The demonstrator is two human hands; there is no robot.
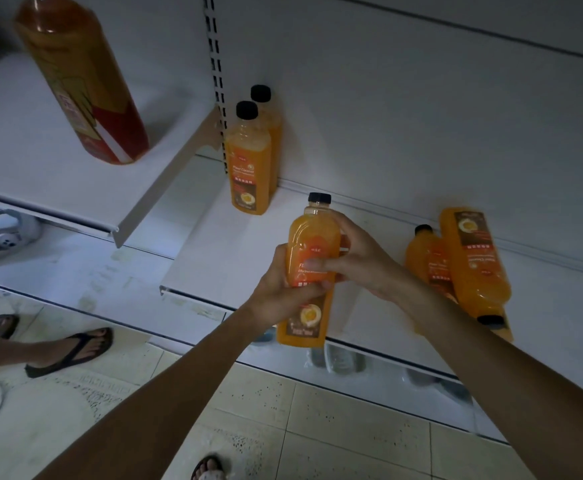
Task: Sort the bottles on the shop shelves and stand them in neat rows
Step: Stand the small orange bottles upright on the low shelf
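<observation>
An orange bottle with a black cap (312, 237) is held upright above the front of the white shelf (214, 258). My left hand (283, 289) grips its lower body from the left and my right hand (363, 261) grips its middle from the right. Two matching orange bottles (248, 168) stand one behind the other at the shelf's back left, against the wall. Two more orange bottles (473, 265) lie on their sides at the right of the shelf, partly behind my right forearm.
A tall orange bottle with a red label (85, 84) stands on the higher left shelf (23, 150). A slotted upright post (215, 64) divides the bays. A person's sandalled feet (75, 348) stand on the tiled floor at left. Pale objects lie on the bottom shelf (338, 362).
</observation>
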